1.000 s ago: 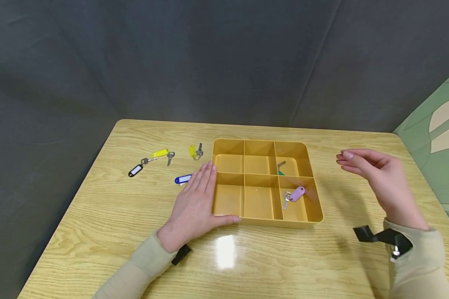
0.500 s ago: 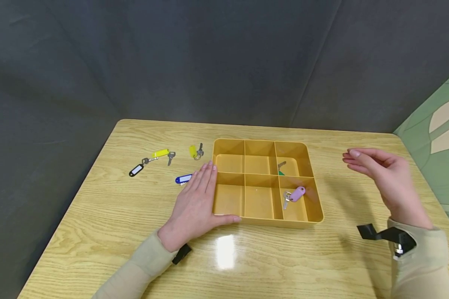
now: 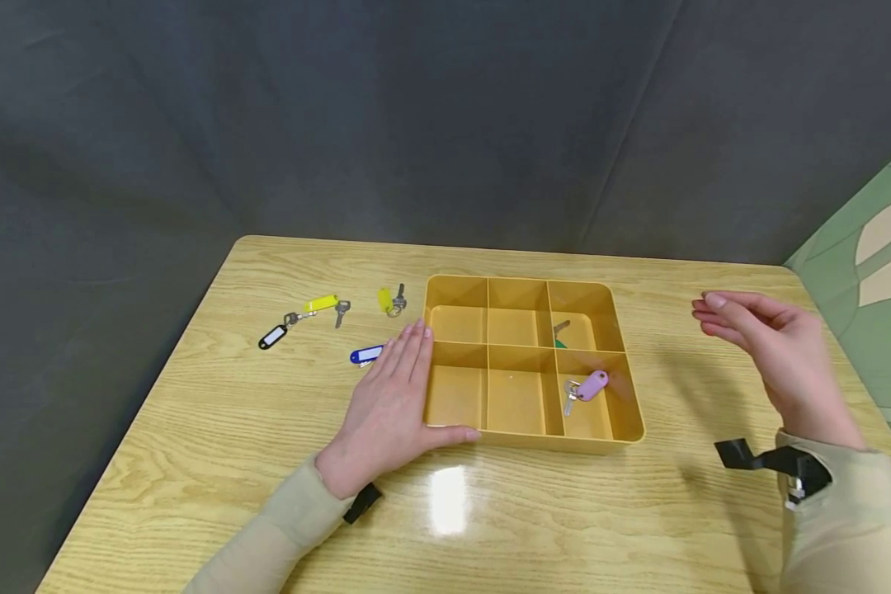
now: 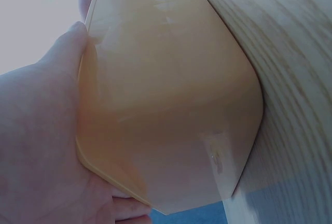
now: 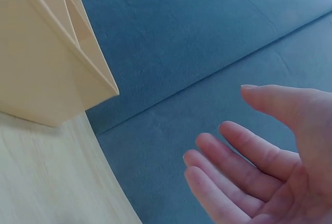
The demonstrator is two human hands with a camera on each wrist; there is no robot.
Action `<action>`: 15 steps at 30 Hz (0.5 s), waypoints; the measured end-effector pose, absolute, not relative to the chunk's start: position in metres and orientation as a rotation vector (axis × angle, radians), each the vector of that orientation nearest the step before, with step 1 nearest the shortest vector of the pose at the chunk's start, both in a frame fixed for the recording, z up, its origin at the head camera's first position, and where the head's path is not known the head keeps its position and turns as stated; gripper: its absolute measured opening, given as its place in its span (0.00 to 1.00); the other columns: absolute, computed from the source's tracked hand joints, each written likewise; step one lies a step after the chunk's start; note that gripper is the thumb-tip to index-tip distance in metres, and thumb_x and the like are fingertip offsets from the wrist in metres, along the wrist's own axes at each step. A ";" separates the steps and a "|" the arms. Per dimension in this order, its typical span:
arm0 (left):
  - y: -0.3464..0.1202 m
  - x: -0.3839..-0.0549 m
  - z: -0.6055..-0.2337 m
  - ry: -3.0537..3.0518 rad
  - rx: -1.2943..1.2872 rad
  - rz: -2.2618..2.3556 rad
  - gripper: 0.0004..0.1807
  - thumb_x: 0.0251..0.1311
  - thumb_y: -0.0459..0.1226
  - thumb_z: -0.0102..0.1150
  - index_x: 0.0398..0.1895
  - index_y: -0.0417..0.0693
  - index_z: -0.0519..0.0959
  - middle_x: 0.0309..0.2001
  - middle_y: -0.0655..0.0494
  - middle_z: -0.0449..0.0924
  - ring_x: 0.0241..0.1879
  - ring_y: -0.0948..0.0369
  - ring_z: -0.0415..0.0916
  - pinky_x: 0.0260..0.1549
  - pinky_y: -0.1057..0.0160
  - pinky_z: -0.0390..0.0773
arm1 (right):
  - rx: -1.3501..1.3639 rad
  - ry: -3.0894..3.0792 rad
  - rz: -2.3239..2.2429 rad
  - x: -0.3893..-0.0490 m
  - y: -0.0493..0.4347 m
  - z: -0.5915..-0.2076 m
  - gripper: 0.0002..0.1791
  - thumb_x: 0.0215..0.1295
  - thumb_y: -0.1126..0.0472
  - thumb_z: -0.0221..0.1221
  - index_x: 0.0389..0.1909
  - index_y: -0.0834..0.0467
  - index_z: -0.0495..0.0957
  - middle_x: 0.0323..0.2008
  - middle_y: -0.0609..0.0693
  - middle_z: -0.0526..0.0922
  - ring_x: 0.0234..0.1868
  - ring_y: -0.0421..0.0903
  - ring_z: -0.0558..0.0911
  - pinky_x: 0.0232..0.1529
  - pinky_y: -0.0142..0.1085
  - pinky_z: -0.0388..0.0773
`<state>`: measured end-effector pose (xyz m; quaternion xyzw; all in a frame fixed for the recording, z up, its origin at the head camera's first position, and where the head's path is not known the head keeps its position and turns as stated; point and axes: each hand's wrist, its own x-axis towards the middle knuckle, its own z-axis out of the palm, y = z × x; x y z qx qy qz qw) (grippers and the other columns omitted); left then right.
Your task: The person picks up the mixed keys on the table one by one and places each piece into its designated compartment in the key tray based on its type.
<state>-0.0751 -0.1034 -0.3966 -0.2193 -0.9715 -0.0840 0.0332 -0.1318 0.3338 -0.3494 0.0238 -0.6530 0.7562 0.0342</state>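
Note:
My left hand [image 3: 386, 408] rests on the left side of a yellow six-compartment tray [image 3: 456, 398], fingers straight along the left rim and thumb along the front. In the left wrist view the tray's smooth outer wall [image 4: 166, 94] lies beside that hand. A key with a purple tag [image 3: 592, 385] lies in the front right compartment. Behind it, in the back right one, a green tag [image 3: 561, 343] and its key are partly hidden by a divider. My right hand [image 3: 780, 355] hovers right of the tray, fingers loosely bent; the right wrist view shows nothing in its grasp.
Left of the tray lie keys with a blue tag [image 3: 366, 355], a black tag [image 3: 272, 337] and two yellow tags, one nearer the tray [image 3: 384, 299] and one farther left [image 3: 321, 303]. My left fingers partly cover the blue-tagged one. A dark curtain [image 3: 445, 124] hangs behind the table.
My right hand has drifted a little to the right, away from the tray. The left hand stays against the tray, and the keys lie as before.

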 end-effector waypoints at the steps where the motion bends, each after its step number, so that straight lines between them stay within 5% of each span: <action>1: -0.103 -0.075 -0.396 -2.992 -0.674 -0.260 0.74 0.49 0.85 0.32 0.81 0.34 0.40 0.81 0.42 0.33 0.79 0.48 0.36 0.76 0.56 0.37 | 0.062 -2.001 2.334 -0.133 0.335 -0.350 0.10 0.69 0.72 0.62 0.48 0.68 0.85 0.43 0.55 0.89 0.43 0.45 0.89 0.44 0.34 0.83; 15: -0.103 -0.076 -0.397 -2.979 -0.676 -0.249 0.74 0.49 0.85 0.32 0.80 0.34 0.41 0.81 0.39 0.40 0.79 0.48 0.38 0.76 0.56 0.37 | -0.023 -1.903 2.412 -0.142 0.355 -0.359 0.09 0.70 0.73 0.60 0.46 0.66 0.86 0.42 0.55 0.89 0.43 0.45 0.89 0.45 0.33 0.83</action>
